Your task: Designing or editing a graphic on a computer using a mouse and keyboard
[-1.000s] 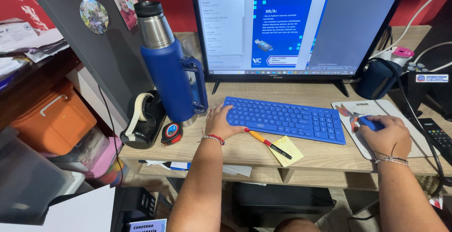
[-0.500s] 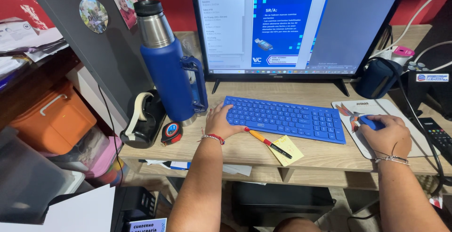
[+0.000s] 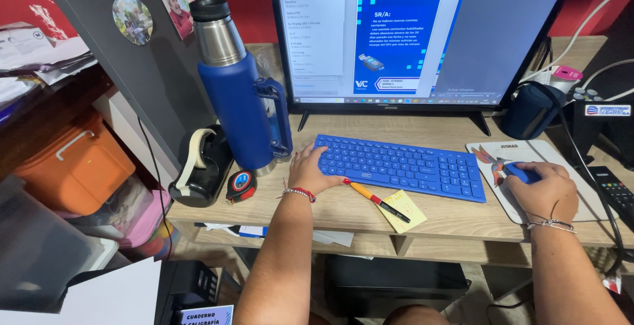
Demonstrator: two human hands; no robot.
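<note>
- orange bin (image 3: 72,166) on shelf far left, below the worktop (image 3: 449,223) level
- tape dispenser (image 3: 201,166) at worktop's left edge, small tape measure (image 3: 241,185) just beside it
- tall blue thermos flask (image 3: 241,97), steel top, upright, handle facing right, just left of the keyboard
- left hand (image 3: 312,170) resting on left end of blue keyboard (image 3: 403,165), fingers bent over the keys, grip loose, holding nothing
- orange pen (image 3: 378,199) lying tilted just in front of keyboard, tip end on yellow sticky note (image 3: 403,209)
- monitor (image 3: 416,34) behind keyboard, lit, blue document page showing
- right hand (image 3: 543,190) cupped over blue mouse (image 3: 523,172), grip closed around it, on white mouse pad (image 3: 502,153) right of keyboard
- dark blue round speaker (image 3: 531,110) behind the pad
</note>
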